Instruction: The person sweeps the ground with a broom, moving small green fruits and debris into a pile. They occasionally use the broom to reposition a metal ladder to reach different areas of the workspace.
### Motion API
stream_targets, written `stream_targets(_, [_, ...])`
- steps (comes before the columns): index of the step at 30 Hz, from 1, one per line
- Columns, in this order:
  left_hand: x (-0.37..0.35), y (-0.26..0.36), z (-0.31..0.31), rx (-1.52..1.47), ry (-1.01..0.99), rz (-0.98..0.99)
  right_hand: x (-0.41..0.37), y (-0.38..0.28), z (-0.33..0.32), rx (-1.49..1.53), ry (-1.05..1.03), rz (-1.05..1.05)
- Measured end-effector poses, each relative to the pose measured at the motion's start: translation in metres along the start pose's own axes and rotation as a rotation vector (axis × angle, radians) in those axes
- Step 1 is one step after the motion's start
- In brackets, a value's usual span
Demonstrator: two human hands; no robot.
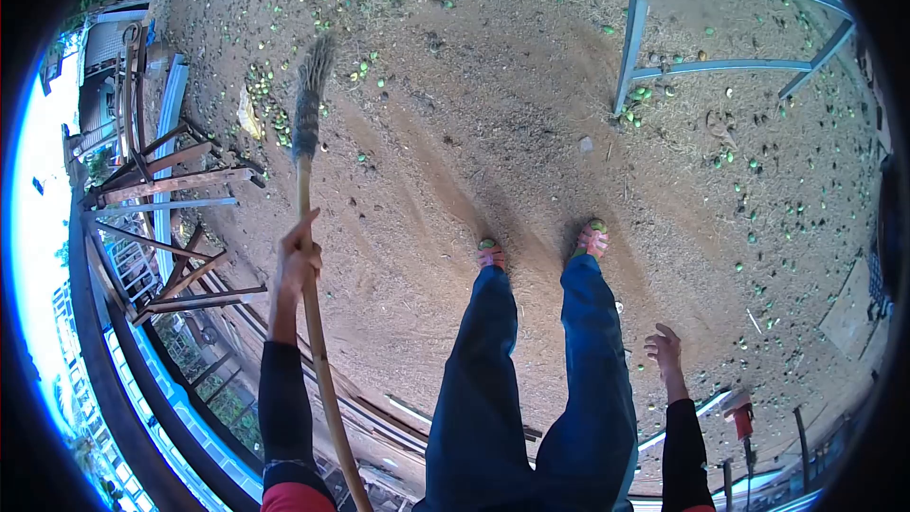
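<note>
Head view shows the broom [320,360] running up the left side, its bristle end [307,114] over the dirt ground [408,322] near small green, fruit-like pieces [282,123], with the left hand [299,265] wrapped round the handle, one finger extended. Past the trousered legs [592,351], the right hand [665,349] is open, fingers loosely bent; a metal frame [635,33] stands at upper right, wooden beams [180,185] at left.

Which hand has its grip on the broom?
The left hand, wrapped around the handle of the broom. The right hand is well apart from it, fingers loosely spread, with nothing visible in its grip.
</note>
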State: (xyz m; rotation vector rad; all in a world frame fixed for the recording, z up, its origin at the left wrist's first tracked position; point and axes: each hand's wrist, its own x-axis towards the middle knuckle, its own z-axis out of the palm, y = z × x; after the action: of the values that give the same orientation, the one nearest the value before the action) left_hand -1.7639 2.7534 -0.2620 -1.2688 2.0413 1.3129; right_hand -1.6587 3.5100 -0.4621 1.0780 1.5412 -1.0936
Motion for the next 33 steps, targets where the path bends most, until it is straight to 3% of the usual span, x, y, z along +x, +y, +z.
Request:
stream_targets(4, [-0.101, 0.023, 0.045, -0.182, -0.153, -0.139, 0.001, -0.013, 0.016, -0.046, -0.062, -0.02])
stream_targets(7, [-0.105, 0.026, 0.08, -0.272, -0.37, -0.193, -0.004, -0.041, 0.036, -0.09, -0.054, -0.045])
stream_targets(12, [0.005, -0.007, 0.076, -0.272, -0.312, -0.169, -0.017, -0.095, 0.05, -0.034, 0.036, -0.116])
stream_targets(15, [0.105, -0.031, 0.007, -0.258, -0.16, -0.113, -0.017, -0.108, 0.058, -0.026, 0.068, -0.134])
stream_targets(17, [0.168, -0.035, -0.037, -0.054, -0.08, -0.009, -0.012, -0.114, 0.069, -0.077, 0.053, -0.148])
stream_targets(19, [0.184, -0.011, -0.058, 0.072, -0.069, 0.035, -0.013, -0.12, 0.086, -0.191, 0.061, -0.097])
stream_targets(23, [0.126, 0.017, -0.065, 0.276, 0.053, 0.195, -0.014, -0.133, 0.131, -0.075, -0.015, -0.133])
stream_targets(29, [-0.005, 0.048, -0.024, -0.011, -0.398, 0.009, -0.033, -0.151, 0.201, -0.027, -0.106, -0.099])
stream_targets(33, [-0.014, 0.063, 0.061, -0.086, -0.638, 0.048, -0.039, -0.153, 0.223, -0.028, -0.08, -0.085])
